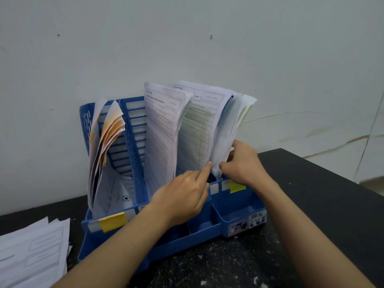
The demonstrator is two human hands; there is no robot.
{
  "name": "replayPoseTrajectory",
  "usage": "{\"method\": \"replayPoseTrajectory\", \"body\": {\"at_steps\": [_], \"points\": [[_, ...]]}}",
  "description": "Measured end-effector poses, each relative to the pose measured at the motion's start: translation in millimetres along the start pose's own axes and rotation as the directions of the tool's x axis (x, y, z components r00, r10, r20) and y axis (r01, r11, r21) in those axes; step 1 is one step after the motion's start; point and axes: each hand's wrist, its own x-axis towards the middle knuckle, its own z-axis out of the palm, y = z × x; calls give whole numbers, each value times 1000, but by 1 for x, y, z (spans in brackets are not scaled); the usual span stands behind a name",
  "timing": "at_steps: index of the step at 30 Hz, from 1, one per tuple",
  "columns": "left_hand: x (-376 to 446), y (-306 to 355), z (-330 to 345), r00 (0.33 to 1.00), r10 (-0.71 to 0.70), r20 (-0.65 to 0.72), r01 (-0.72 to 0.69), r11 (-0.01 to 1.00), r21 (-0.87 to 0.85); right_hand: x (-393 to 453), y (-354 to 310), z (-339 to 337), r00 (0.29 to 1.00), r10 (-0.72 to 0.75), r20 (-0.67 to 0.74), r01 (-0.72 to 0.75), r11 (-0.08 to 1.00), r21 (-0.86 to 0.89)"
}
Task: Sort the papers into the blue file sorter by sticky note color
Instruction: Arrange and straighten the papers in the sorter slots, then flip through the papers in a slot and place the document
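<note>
Black table (pixel 311 204) carries my blue sorter (pixel 133 129). My left hand (pixel 182 196) points one finger against a sheet (pixel 195 132); at its 2 o'clock my right hand (pixel 243 163) pinches the papers (pixel 224 132).

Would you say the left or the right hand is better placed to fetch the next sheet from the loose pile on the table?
Probably the left hand: the loose pile lies on its side, left of the blue file sorter, while the right hand grips the papers in the rightmost slot.
</note>
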Motion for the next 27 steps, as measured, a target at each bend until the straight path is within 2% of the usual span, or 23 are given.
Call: {"method": "replayPoseTrajectory", "body": {"at_steps": [3,5,7,8,10,12,13,15,17,18,20,22,25,27], "points": [[0,2,-2,1000,-5,12,6,1000,-25,1,-5,4,994,-4,113,-1,999,49],[0,3,-3,1000,-6,22,7,1000,-20,3,-4,6,988,-18,155,33,995,-92],[0,2,-3,1000,-6,23,7,1000,-10,4,-5,5,995,2,103,15,987,-162],[0,2,-3,1000,-8,24,8,1000,-5,4,-5,4,998,25,55,-20,996,-88],[0,4,-4,999,-22,29,22,1000,-10,4,-8,-4,991,132,-15,-125,964,237],[0,6,-6,998,-44,44,45,999,-18,3,-15,-15,971,234,46,-219,799,559],[0,7,-7,998,-48,50,49,999,-14,3,-16,-20,959,261,110,-267,701,661],[0,7,-8,997,-47,55,47,999,-7,1,-14,-25,932,303,199,-350,609,712],[0,7,-9,997,-47,65,48,999,-3,0,-11,-27,912,358,200,-396,640,659],[0,7,-9,997,-46,69,47,999,-4,-1,-9,-27,916,372,152,-383,693,611],[0,7,-9,997,-42,69,42,999,-9,0,-4,-28,952,306,1,-276,860,428],[0,6,-8,997,-42,69,43,999,-5,-1,-4,-30,974,205,-100,-166,938,304],[0,5,-7,998,-28,63,26,999,27,2,-1,-31,964,216,-155,-146,917,372],[0,6,-7,997,-29,70,27,999,29,4,-1,-33,943,306,-130,-196,827,527]]}}
